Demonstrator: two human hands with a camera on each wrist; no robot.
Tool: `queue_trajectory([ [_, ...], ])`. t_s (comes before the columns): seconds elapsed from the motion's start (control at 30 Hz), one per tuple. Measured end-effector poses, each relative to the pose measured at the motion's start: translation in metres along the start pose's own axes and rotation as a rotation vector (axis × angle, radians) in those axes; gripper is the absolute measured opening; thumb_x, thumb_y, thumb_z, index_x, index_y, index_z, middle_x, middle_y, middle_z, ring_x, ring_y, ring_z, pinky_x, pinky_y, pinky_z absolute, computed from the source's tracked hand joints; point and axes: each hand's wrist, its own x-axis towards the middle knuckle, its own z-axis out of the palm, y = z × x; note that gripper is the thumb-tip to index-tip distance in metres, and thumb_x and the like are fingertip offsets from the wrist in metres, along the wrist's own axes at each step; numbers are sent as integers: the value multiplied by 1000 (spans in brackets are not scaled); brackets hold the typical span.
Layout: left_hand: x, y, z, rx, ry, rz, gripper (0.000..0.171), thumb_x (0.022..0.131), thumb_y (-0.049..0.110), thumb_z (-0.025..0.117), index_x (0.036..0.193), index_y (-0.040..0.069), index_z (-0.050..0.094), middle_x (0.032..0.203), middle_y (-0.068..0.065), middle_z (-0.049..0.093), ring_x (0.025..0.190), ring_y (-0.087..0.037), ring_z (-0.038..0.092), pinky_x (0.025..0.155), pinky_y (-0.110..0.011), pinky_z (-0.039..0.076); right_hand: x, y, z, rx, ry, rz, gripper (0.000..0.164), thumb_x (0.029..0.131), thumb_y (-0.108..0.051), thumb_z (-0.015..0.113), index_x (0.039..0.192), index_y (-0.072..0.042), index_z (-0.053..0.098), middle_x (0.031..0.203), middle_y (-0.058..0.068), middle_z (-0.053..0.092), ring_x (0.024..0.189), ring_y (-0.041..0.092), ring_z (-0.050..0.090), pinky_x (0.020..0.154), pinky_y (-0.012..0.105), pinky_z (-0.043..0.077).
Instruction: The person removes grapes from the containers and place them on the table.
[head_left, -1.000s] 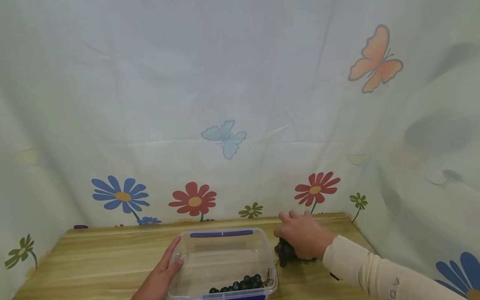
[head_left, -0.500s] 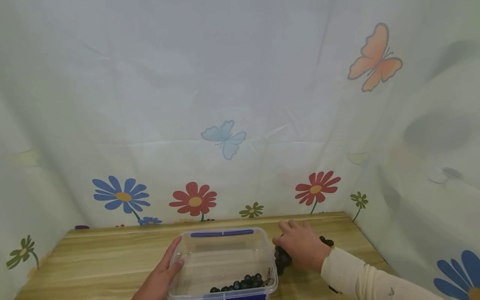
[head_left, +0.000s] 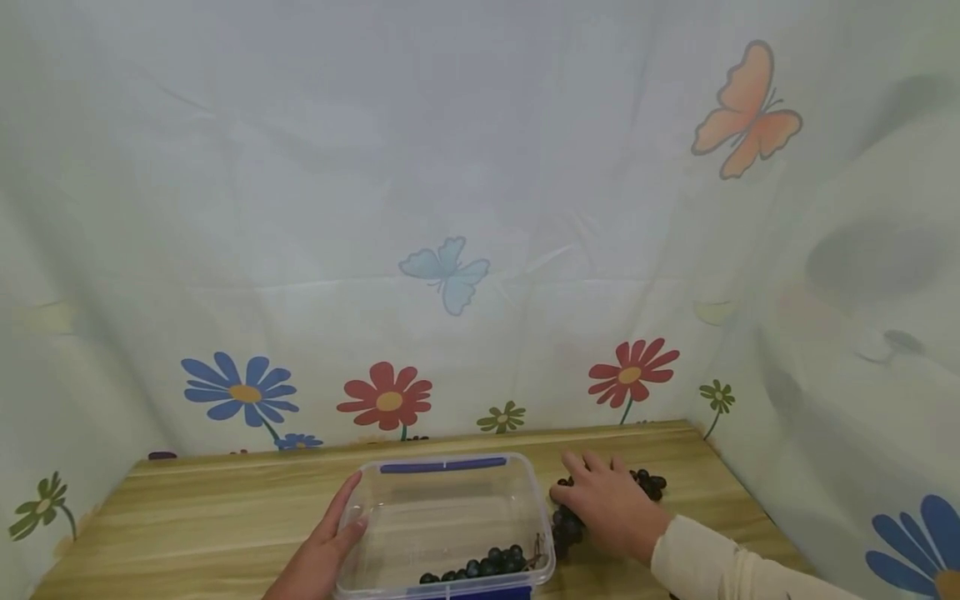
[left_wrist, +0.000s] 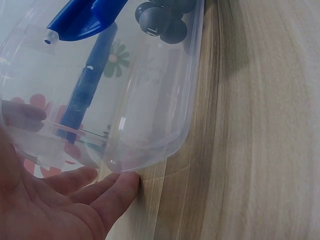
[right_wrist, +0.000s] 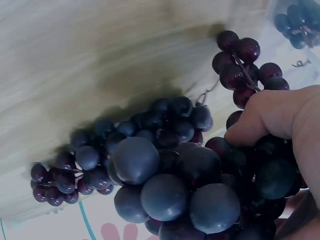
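In the head view, a clear plastic food container (head_left: 442,508) with blue clips sits at the front centre, its top uncovered. My left hand (head_left: 324,546) holds its left wall, thumb at the rim; the left wrist view shows the fingers (left_wrist: 117,200) against the outside near the base. One bunch of dark grapes (head_left: 480,568) lies inside along the near wall. To the right of the container, my right hand (head_left: 611,504) grips a bunch of dark grapes (right_wrist: 165,197), thumb curled over it. More grapes (right_wrist: 90,157) lie beyond it on the table, partly hidden by the held bunch.
The wood-grain table (head_left: 217,517) runs back to a pale curtain (head_left: 525,208) printed with flowers and butterflies. The curtain also closes in the left and right sides. The container's right wall stands close to the grapes.
My right hand has shifted slightly toward me and lower, and the grapes beside it show more on its far right. The left hand and the container have stayed put.
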Motion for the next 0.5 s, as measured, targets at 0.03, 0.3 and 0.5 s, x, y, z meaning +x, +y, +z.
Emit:
queue_trajectory([
  [0.03,0,0,0,-3,-2,-5,69,110,42,49,167,38,10,172,-30,10,153,-62,16,117,-81,15,-1,1,1,-3,4,-2,46,84,-13,87,124,-30,72,134,8,57,109,32,57,87,65,54],
  [0.3,0,-1,0,-20,-15,-17,70,110,41,49,167,37,9,170,-32,12,152,-62,17,117,-82,16,-11,8,12,-82,62,-36,43,84,-12,87,121,-30,71,136,10,59,111,33,59,80,60,55],
  [0.5,2,-2,0,-16,-19,-15,70,109,42,48,167,37,10,171,-31,14,152,-62,18,117,-81,19,-15,12,18,-127,95,-62,40,84,-14,87,116,-31,71,128,9,59,103,31,58,74,56,53],
])
